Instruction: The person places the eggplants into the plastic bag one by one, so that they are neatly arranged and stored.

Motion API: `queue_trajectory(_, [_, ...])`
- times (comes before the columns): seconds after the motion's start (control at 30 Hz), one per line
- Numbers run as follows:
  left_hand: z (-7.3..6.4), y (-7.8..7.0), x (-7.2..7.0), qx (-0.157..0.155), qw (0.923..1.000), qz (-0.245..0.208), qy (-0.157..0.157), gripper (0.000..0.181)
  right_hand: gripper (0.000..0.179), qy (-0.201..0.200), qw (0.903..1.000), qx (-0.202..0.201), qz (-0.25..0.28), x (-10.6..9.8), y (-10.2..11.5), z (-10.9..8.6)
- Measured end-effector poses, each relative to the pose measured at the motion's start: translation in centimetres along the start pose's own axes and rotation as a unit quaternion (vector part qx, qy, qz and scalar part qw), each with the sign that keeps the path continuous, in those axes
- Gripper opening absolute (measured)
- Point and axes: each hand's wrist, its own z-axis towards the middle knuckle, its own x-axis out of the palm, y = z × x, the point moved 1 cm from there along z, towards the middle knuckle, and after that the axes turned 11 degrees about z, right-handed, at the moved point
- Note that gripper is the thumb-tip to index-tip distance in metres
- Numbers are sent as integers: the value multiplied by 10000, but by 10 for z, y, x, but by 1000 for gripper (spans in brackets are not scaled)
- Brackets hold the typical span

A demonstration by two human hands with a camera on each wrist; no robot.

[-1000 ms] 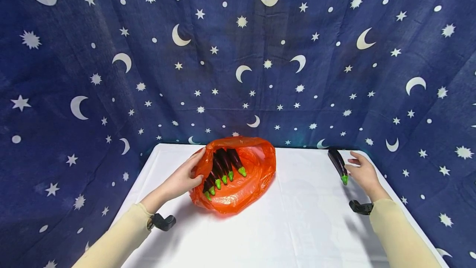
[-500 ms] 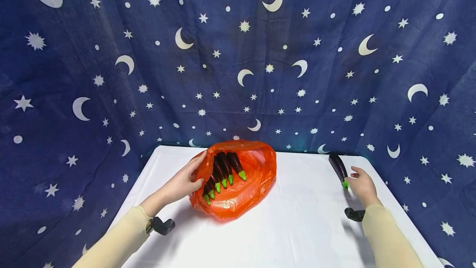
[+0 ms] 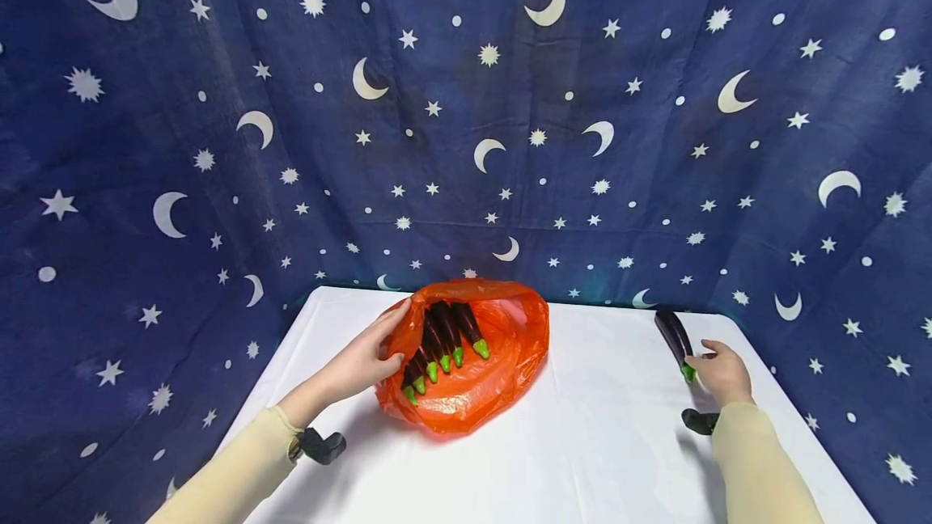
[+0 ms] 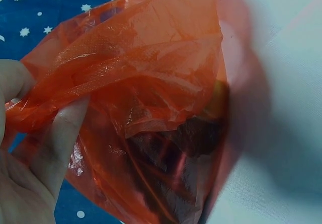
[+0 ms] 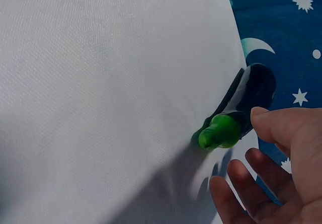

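In the head view, an orange plastic bag (image 3: pixel 502 370) lies on its side with its mouth facing me. Several dark purple eggplants (image 3: pixel 446 330) with green stem ends lie inside. My left hand (image 3: pixel 360 366) holds the bag's left rim; the left wrist view shows the thin plastic (image 4: pixel 146 68) pinched between thumb and fingers. Far to the right, a lone eggplant (image 3: pixel 673 332) lies on the table, its green stem end (image 5: pixel 221 132) towards me. My right hand (image 3: pixel 722 374) is right beside that end, fingers spread and thumb close to its side; whether the thumb touches cannot be told.
A white-covered table (image 3: pixel 597 427) stretches between the bag and the lone eggplant. Behind it and at both sides hangs a dark blue curtain (image 3: pixel 437 144) with moons and stars. Black wrist cameras (image 3: pixel 323 445) sit on both wrists.
My right hand has come down and closer to the lone eggplant's stem end. The left hand keeps its hold on the bag. The head view has tilted slightly.
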Motion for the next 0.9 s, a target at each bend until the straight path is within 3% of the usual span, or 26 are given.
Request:
queue_trajectory(0.43, [1,-2,-1,-42,9999,117,43,88,67,144,9991,-251,-314,6,0,5])
queue_trajectory(0.9, [2,2,-1,20,9999,149,16,89,58,498,9970,-581,-147,10,-4,4])
